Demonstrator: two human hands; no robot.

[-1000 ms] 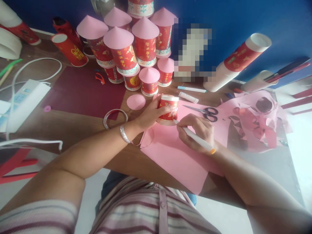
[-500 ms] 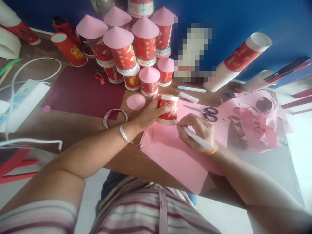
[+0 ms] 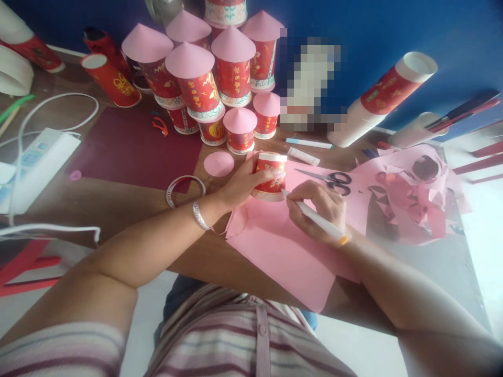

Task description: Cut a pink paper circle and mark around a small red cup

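Note:
My left hand (image 3: 239, 186) is wrapped round a red paper cup (image 3: 272, 175) that stands upside down on a pink paper sheet (image 3: 291, 251). My right hand (image 3: 320, 207) grips a white pen (image 3: 318, 221) with an orange end. The pen's tip touches the sheet at the cup's lower rim. A silver bracelet sits on my left wrist.
Several red cups with pink cone lids (image 3: 212, 78) are stacked behind. A pink paper circle (image 3: 219, 164) and a tape ring (image 3: 186, 189) lie to the left, scissors (image 3: 334, 180) and pink scraps (image 3: 412, 196) to the right. A white power strip (image 3: 35, 162) is at far left.
My right hand and the pen have shifted slightly up and to the right along the cup's rim. The left hand and cup stay put.

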